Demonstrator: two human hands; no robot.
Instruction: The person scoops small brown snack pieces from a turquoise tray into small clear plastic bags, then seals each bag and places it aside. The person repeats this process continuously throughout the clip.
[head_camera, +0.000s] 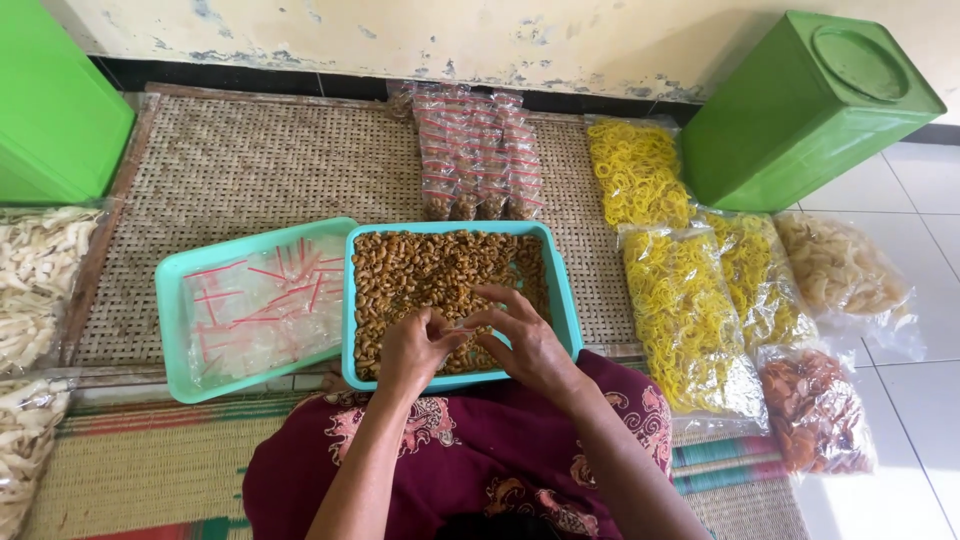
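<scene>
My left hand (415, 345) and right hand (525, 340) pinch a small clear bag (462, 327) over the teal tray (562, 290) of fried snacks (420, 270), near centre; light, flimsy, slippery film, best gripped at its mouth edges.

The teal trays (560, 290) are looking like smooth, slightly glossy plastic. The little bags (255, 310) are showing clear, shiny film. The mat (250, 170) is showing rough woven cane, matt. The green tins (800, 110) are looking smooth, and the floor tiles (900, 400) glossy.
</scene>
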